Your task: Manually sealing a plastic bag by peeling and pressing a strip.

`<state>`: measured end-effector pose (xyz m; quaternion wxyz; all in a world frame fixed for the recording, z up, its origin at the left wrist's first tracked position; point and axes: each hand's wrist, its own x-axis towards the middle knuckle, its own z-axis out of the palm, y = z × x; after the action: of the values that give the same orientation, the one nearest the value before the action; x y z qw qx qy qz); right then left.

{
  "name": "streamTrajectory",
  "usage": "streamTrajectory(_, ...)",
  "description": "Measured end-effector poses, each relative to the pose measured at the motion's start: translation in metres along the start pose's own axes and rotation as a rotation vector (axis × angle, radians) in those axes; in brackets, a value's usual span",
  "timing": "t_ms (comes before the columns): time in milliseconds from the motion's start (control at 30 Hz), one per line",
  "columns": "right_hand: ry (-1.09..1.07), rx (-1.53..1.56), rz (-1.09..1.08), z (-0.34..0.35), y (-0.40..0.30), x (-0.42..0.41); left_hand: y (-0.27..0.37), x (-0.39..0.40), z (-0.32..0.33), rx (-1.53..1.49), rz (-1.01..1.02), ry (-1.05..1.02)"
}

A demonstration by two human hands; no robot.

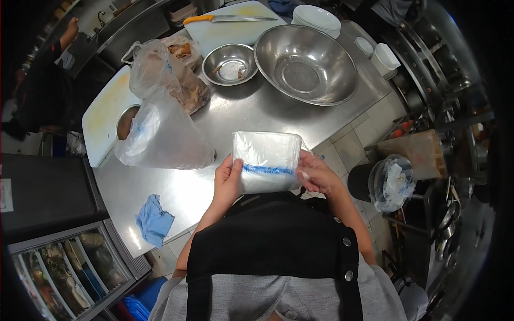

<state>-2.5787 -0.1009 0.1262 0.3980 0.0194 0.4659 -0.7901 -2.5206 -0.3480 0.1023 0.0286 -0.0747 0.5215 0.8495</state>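
Observation:
A folded pack of clear plastic bags [267, 150] with a blue printed band is held in front of my apron, over the near edge of the steel table [192, 184]. My left hand [229, 178] grips its left side, thumb on top. On the right side, my right hand [317, 172] holds the pack's edge and some loose clear film. Left of the pack stands a filled translucent plastic bag [172, 136]; behind it are further bags with brown food [192, 90]. A small steel bowl [231, 76] holding a few scraps and a large steel bowl [307, 68] stand beyond.
A yellow-handled knife [241, 18] lies on a white cutting board [225, 34] at the back. Another board [104, 108] is at the left, a blue cloth [156, 220] near left. White plates [317, 20] are stacked behind the large bowl. A lined bin [373, 182] stands right; a person [40, 84] is far left.

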Motion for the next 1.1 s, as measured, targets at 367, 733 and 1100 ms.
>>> streamTrajectory(367,0.088,-0.513,-0.198,0.005,0.041,0.015,-0.014,-0.012,-0.014,-0.137,0.102,0.195)
streamTrajectory(733,0.011,-0.267,0.112,0.026,0.042,-0.008,-0.01,-0.055,-0.019,-0.08,0.18,0.414)
streamTrajectory(1100,0.026,-0.529,-0.119,0.05,0.065,0.003,0.012,-0.097,-0.042,-0.102,0.279,0.438)
